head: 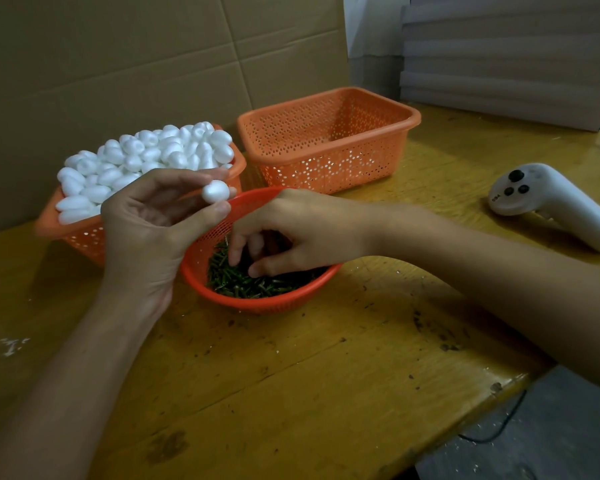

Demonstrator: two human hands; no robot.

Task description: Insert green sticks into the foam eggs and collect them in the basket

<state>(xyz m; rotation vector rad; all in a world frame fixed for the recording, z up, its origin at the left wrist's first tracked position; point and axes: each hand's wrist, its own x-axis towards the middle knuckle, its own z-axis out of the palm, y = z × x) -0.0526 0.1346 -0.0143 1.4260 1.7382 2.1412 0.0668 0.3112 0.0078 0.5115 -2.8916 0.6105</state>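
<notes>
**Operator:** Where is the egg?

**Spotter:** Your left hand holds one foam egg up above the table. The egg sits at the hand's 1 o'clock end. It is pinched between your thumb tip below it and your fingertips above it. Your palm faces you, and the egg is clear of it.

**Operator:** And my right?

**Spotter:** Your right hand reaches in from 3 o'clock, down into the round red bowl. Its fingers curl downward. The index tip and thumb tip touch the green sticks, with a small gap between the two tips. I cannot tell whether a stick is caught in them. The held egg hangs over the bowl's 11 o'clock rim, apart from the sticks and from your right hand.

**Operator:** The baskets?

**Spotter:** From the bowl, the heaped basket is at 10 o'clock. The pile of eggs in it rises above the rim, and your left hand hides its near corner. The orange basket stands at 1 o'clock, just beside the heaped one.

**Operator:** Anything else near you?

**Spotter:** A white controller lies on the wooden table at 3 o'clock, well apart from the bowl. Cardboard stands behind both baskets at 12 o'clock.
</notes>
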